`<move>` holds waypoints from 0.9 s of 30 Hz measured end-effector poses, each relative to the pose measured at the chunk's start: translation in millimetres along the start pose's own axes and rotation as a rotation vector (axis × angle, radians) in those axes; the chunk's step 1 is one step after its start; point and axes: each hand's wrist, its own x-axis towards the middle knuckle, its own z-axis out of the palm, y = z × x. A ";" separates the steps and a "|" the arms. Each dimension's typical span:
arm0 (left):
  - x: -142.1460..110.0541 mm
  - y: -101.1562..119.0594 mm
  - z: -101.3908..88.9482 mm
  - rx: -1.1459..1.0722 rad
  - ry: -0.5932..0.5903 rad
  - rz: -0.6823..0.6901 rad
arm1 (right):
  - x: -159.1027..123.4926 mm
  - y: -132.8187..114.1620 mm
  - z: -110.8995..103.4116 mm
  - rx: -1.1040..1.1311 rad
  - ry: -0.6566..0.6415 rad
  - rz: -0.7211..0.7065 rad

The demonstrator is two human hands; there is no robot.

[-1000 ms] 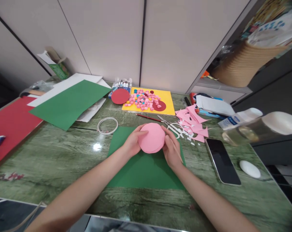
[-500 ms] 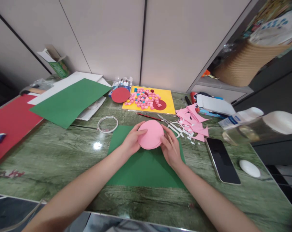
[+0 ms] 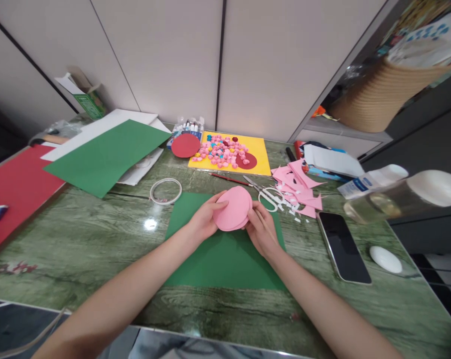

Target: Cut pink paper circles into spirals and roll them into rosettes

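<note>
A small stack of pink paper circles (image 3: 231, 208) is held up between my two hands, its edges slightly fanned out at the right and bottom. My left hand (image 3: 207, 215) grips the left edge, thumb on top and fingers underneath. On the right edge, my right hand (image 3: 261, 227) pinches the circles with thumb and curled fingers. Beneath them lies a green sheet of paper (image 3: 225, 264), flat on the table. White-handled scissors (image 3: 269, 198) rest just beyond my right hand, beside pink paper scraps (image 3: 296, 187).
A yellow sheet (image 3: 260, 154) at the back bears several pink crumpled balls and a dark red circle. A red circle (image 3: 186, 145) leans on markers. A tape roll (image 3: 165, 191) lies left; a phone (image 3: 344, 248), a white oval object (image 3: 385, 260) and a bottle (image 3: 378, 207) stand right.
My right fingers have curled in along the circles' right edge, and the stack is a little more fanned. My left hand has hardly moved.
</note>
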 end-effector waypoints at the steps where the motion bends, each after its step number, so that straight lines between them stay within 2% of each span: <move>1: -0.3 -0.2 0.3 -0.001 -0.004 -0.003 | 0.1 0.4 -0.1 -0.008 -0.001 0.003; 9: -2.1 -0.6 2.0 0.008 -0.031 -0.003 | 0.4 1.5 -1.0 -0.009 -0.003 0.011; 19: 0.2 -1.3 0.4 0.046 -0.008 0.051 | -0.3 0.8 -0.6 -0.050 -0.004 -0.015; 23: 1.6 -1.8 -1.4 0.086 0.031 0.123 | -0.3 1.8 -2.8 -0.099 -0.002 -0.023; 27: 0.5 -2.4 -1.6 0.153 0.054 0.260 | -0.8 1.7 -4.2 -0.163 -0.004 -0.033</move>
